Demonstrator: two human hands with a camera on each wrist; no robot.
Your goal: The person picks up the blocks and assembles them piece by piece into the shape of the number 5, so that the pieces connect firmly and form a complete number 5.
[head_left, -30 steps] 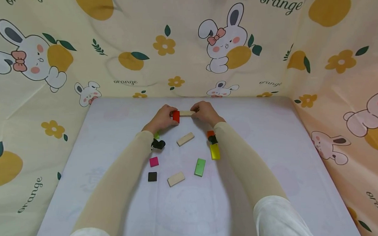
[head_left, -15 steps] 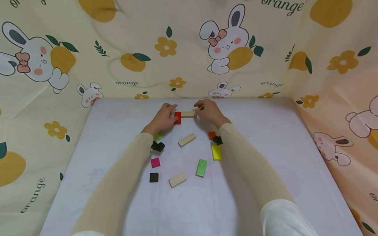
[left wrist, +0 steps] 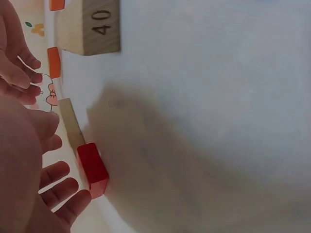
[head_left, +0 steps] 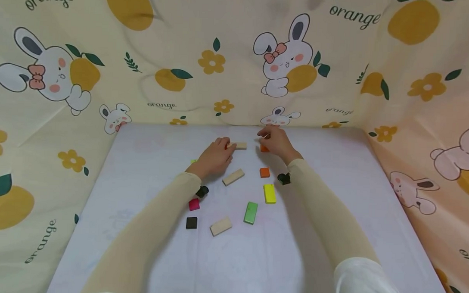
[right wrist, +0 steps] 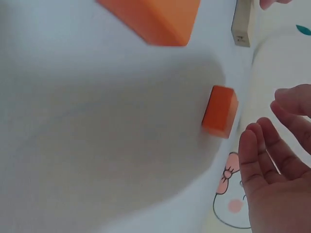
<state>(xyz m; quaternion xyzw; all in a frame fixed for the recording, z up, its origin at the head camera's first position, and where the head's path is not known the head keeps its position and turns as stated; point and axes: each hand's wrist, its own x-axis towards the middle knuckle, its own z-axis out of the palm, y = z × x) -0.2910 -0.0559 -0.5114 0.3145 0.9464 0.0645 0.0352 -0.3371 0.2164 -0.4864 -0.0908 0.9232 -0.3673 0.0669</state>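
In the head view my left hand [head_left: 216,156] lies over the left end of a plain wooden block [head_left: 241,146] near the table's far edge. A red block [left wrist: 92,167] sits end to end with the wooden one in the left wrist view, with the fingertips right beside it. My right hand [head_left: 278,143] hovers at an orange block [head_left: 263,148], partly covering it from above. The right wrist view has that hand's fingers loosely extended, with a gap between them and the orange block [right wrist: 220,111].
Nearer me lie a second orange block [head_left: 264,172], a yellow block [head_left: 269,194], a green block [head_left: 250,213], two wooden blocks, a magenta block [head_left: 194,204] and a black block [head_left: 191,223]. A lime block [head_left: 193,161] is mostly behind the left wrist. Printed cloth walls [head_left: 237,56] rise behind the table.
My right hand has left the wooden block's right end and moved right to the orange block. My left hand has shifted right, now covering most of the red block in the head view.
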